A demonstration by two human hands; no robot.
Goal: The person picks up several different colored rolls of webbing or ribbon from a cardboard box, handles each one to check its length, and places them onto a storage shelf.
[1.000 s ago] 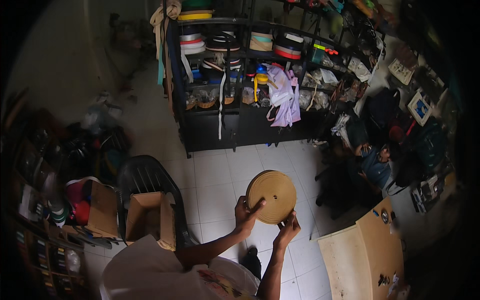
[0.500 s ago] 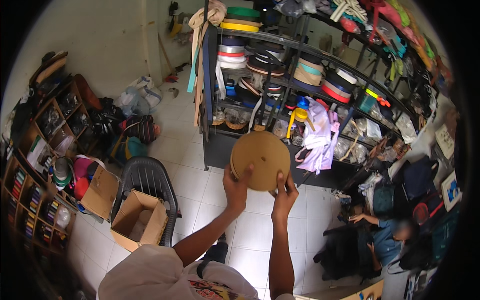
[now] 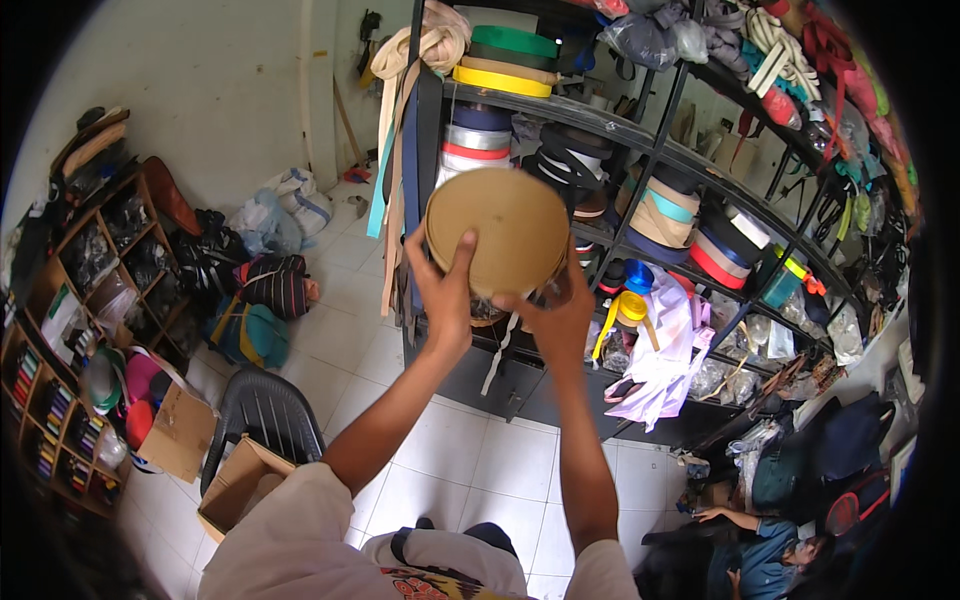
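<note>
Between both hands I hold up a wide, flat roll of tan webbing [image 3: 500, 222], its round face turned toward me. My left hand [image 3: 442, 295] grips its lower left edge, the thumb lying on the face. At the lower right edge my right hand [image 3: 552, 312] is closed on the same roll; its far fingers are partly hidden behind it. The roll hangs in the air in front of a black shelf rack [image 3: 600, 122]. On the rack lie rolls of strap, among them a yellow roll [image 3: 502, 80] and a green roll [image 3: 515, 42].
A black plastic chair [image 3: 262, 415] bearing an open cardboard box [image 3: 235, 490] stands at the left. Beyond it is a wooden cubby shelf [image 3: 75, 345] with thread spools. Purple cloth [image 3: 655, 350] hangs off the rack. Another person [image 3: 770, 555] sits at the lower right.
The roll and both hands have risen toward the rack's upper shelves. The rack appears closer, and the chair with the box has shifted toward the lower left of the view.
</note>
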